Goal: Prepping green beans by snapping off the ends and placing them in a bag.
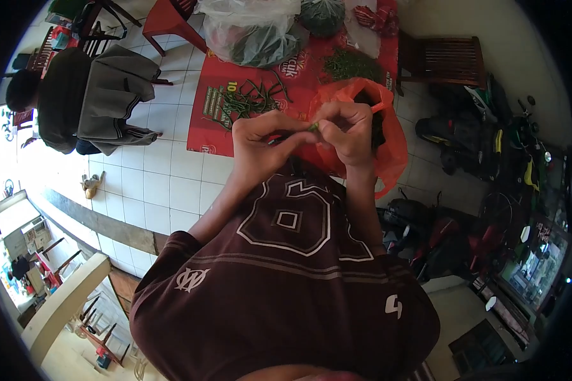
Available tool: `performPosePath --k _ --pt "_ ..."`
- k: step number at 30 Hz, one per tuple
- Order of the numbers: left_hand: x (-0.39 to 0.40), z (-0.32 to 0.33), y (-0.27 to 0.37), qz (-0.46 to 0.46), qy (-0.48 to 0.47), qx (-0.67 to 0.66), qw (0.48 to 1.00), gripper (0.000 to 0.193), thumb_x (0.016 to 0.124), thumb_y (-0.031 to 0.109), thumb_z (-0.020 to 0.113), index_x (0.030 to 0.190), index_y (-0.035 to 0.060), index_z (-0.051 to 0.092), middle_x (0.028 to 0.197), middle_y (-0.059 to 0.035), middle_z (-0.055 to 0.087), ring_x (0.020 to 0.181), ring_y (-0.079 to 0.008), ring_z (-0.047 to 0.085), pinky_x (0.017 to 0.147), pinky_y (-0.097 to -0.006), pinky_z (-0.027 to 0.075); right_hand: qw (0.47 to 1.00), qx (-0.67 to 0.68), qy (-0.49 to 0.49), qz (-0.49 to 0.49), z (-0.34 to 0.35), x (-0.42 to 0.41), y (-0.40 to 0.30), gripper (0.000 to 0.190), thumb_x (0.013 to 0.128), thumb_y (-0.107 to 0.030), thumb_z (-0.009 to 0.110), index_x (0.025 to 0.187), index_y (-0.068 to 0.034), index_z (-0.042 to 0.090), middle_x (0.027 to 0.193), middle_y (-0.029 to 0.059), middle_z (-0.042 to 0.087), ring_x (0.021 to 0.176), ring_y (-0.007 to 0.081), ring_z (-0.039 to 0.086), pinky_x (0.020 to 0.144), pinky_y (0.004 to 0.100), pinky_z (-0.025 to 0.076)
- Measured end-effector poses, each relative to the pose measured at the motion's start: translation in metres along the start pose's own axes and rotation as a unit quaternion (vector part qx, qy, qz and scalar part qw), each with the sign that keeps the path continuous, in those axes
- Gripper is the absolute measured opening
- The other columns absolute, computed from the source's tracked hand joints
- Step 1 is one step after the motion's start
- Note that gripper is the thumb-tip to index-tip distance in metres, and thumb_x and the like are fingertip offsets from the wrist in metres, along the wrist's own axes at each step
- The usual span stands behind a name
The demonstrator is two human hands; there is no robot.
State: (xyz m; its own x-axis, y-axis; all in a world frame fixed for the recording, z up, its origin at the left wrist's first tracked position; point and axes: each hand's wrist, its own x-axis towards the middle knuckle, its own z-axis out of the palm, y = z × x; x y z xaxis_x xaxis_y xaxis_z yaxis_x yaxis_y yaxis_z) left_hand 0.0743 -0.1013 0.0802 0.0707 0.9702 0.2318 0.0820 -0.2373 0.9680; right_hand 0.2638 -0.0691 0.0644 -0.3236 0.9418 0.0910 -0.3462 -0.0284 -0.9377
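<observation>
My left hand (267, 143) and my right hand (348, 133) meet in front of my chest, above the near edge of the table. Between their fingertips they pinch a small piece of green bean (313, 127), mostly covered by the fingers. A loose heap of long green beans (250, 97) lies on the red printed tablecloth (198, 128), beyond my left hand. Beside and behind my right hand stands an orange plastic bag (393, 147), its mouth open, with dark green contents partly hidden by the hand. A pile of short green pieces (350, 65) rests behind the bag.
Clear plastic bags of greens (262, 43) stand at the table's far side, with a red plastic bag (381, 19) nearby. A red chair (171, 28) and a wooden chair (448, 59) flank the table. At left sits a person (62, 100); a cat (91, 185) is on the floor. Motorbikes (457, 138) stand right.
</observation>
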Motion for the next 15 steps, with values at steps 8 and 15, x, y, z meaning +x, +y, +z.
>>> performPosePath --k 8,15 --pt "-0.004 -0.002 0.000 -0.118 -0.010 -0.093 0.989 0.009 0.091 0.004 0.075 0.095 -0.0031 0.077 0.086 -0.0088 0.078 0.077 -0.0096 0.071 0.071 -0.0250 0.056 0.993 -0.077 0.018 -0.084 0.004 0.003 0.012 0.004 0.080 0.007 0.068 0.080 0.003 0.068 0.075 0.0024 0.067 0.069 0.0051 0.061 0.062 0.0225 0.048" --pt "-0.001 -0.012 -0.007 -0.199 -0.030 -0.208 0.957 0.013 0.096 0.008 0.070 0.098 -0.0037 0.074 0.085 -0.0103 0.076 0.077 -0.0134 0.072 0.070 -0.0261 0.058 0.937 -0.302 0.158 -0.077 -0.010 0.016 0.008 0.005 0.082 -0.001 0.075 0.081 0.003 0.073 0.070 0.0040 0.072 0.063 0.0070 0.066 0.059 0.0235 0.051"
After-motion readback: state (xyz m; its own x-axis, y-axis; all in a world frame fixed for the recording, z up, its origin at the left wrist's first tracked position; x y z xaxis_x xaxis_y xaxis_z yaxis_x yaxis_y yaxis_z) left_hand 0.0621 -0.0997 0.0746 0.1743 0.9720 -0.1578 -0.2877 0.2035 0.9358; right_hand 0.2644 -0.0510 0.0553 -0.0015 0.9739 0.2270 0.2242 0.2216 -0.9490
